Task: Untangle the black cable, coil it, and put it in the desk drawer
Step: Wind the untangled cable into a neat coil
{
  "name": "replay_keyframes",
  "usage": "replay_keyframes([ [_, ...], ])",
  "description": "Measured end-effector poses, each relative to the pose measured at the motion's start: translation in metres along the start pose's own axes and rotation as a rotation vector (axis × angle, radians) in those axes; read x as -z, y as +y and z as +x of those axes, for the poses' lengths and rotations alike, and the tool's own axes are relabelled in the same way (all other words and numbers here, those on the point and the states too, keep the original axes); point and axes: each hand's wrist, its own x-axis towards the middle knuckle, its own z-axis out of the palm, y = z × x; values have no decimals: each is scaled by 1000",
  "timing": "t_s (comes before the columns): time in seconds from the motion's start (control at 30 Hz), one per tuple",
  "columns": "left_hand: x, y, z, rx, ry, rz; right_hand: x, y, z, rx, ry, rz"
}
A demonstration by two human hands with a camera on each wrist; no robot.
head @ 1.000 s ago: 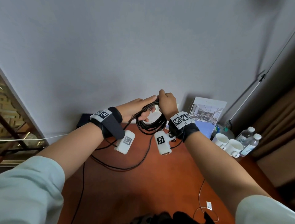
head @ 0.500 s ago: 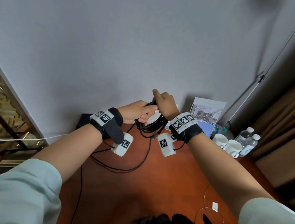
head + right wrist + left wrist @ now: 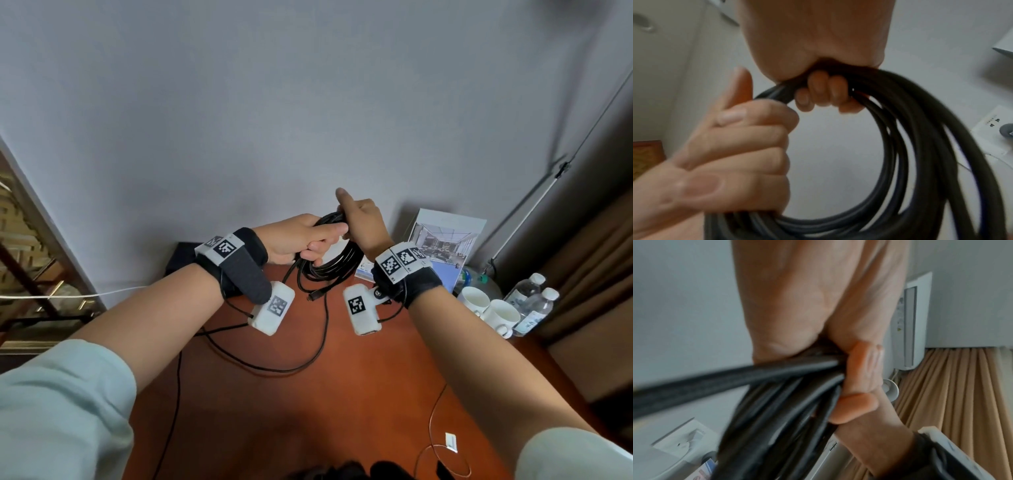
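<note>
The black cable (image 3: 339,265) is wound into a coil of several turns, held in the air above the red-brown desk (image 3: 359,411) near the wall. My left hand (image 3: 305,240) grips the coil's left side, fingers curled round the strands (image 3: 777,402). At the coil's top (image 3: 920,146), three fingers of my right hand (image 3: 363,222) curl round it (image 3: 824,94), with the index finger pointing up. A plug end (image 3: 313,296) dangles below the coil. A black strand (image 3: 322,339) drops to the desk and loops left. No drawer is in view.
Two white cups (image 3: 479,301) and two water bottles (image 3: 534,308) stand at the desk's right rear beside a brochure (image 3: 445,236). A black box (image 3: 181,257) sits against the wall. A thin white wire with a tag (image 3: 450,442) lies front right. Curtains hang at right.
My left hand went from straight fingers to a closed grip on the coil. Both hands and the coil rose a little, and my right index finger lifted.
</note>
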Motion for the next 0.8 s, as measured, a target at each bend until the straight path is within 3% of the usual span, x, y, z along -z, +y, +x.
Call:
replay_keyframes([
  [0.1,-4,4,1,-1,13,-55,0,-2,2,-14,-7,46],
  [0.3,-2,6,-3,-57,-68,-97,2,13,5,-271,-89,478],
  [0.53,-12,7,3,-21,-65,-89,3,-9,-3,-21,35,106],
  [0.8,-2,2,3,-109,-273,-244,3,1,-9,-370,11,593],
])
